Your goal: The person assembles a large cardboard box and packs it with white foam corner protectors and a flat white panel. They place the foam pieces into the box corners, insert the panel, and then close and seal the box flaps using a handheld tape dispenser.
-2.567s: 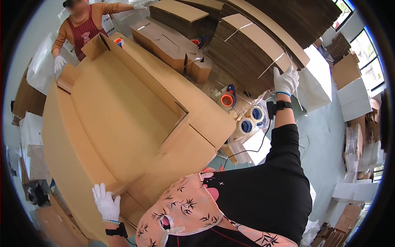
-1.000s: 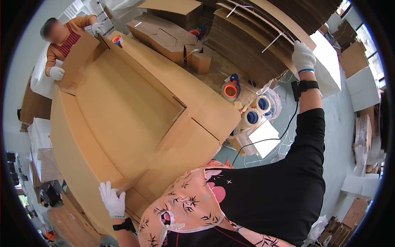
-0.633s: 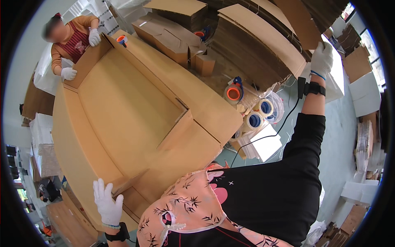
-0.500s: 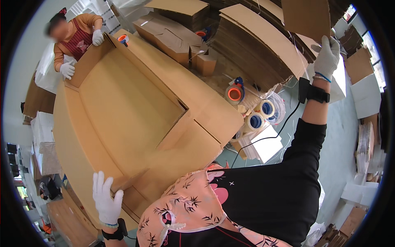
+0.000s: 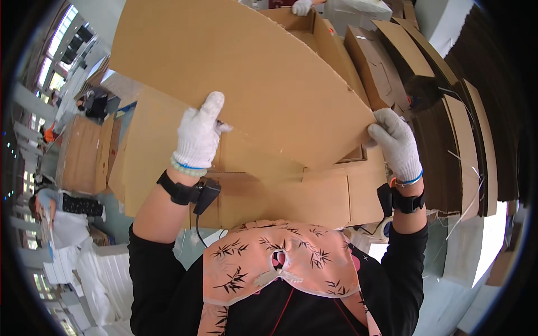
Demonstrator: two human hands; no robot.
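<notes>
Large cardboard sheet fills upper centre of frame, long axis left-right. Left hand fingers closed on lower-left edge, right hand fingers clamped on right corner. Open box directly beneath.

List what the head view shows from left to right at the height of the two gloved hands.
Stacked cardboard at the far left → left hand → big cardboard sheet held up by both hands → right hand → upright stack of flat cardboard.

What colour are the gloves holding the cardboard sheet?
White knit gloves, best seen in the head view.
</notes>
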